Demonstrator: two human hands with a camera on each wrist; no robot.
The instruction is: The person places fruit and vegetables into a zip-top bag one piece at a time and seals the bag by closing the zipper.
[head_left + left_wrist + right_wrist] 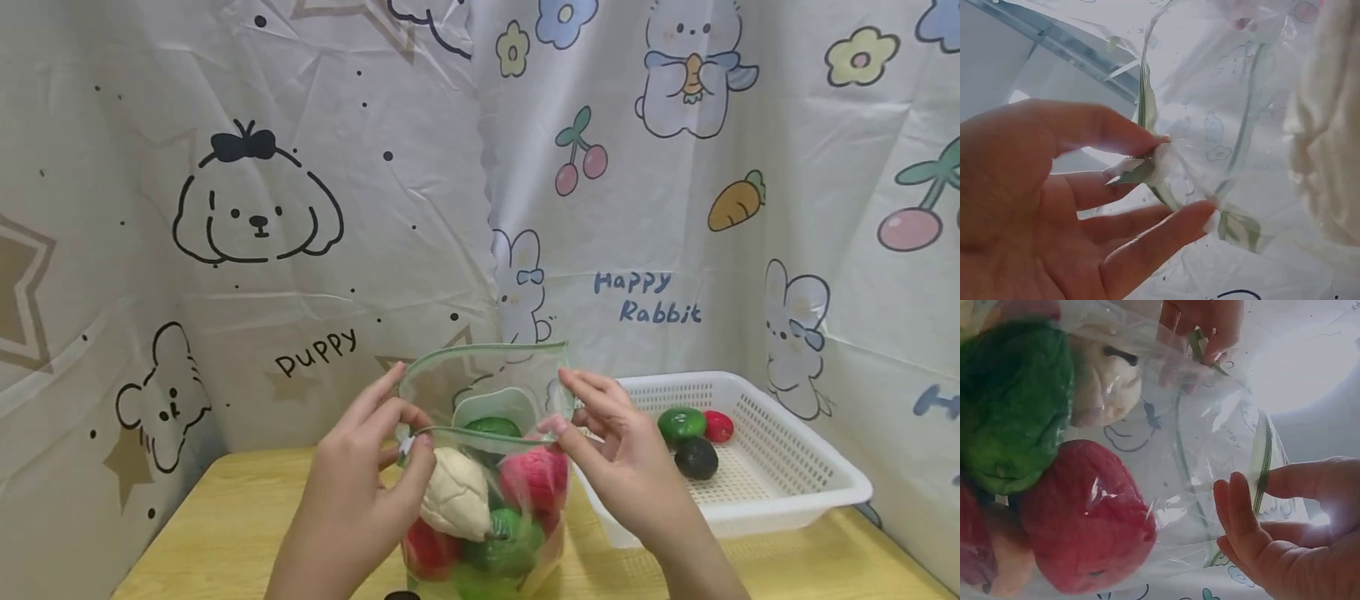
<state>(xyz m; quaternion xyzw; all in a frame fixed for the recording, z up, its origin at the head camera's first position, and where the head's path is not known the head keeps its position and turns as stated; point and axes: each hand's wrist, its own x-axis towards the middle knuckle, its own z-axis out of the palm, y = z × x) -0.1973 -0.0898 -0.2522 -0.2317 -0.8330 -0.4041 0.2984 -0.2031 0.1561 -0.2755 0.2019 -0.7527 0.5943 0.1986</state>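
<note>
A clear zip bag [437, 385] with green zip strips stands with its mouth spread apart. My left hand [360, 475] pinches the left end of the mouth; the left wrist view shows thumb and fingers on the green zip strip [1142, 94]. At the right end, my right hand [626, 454] pinches the rim between thumb and fingers. Inside the bag lie a cream-coloured piece [453, 493], a pinkish-red piece [534, 479], a green piece [504, 546] and a red piece [431, 552], like toy produce. Others are partly hidden behind these.
To the right on the wooden table [195, 533] stands a white perforated basket [795, 507]. It holds a green piece [681, 423], a red piece [720, 427] and a black piece [697, 459]. A printed curtain [420, 275] hangs behind. A dark round object [402, 595] shows at the bottom edge.
</note>
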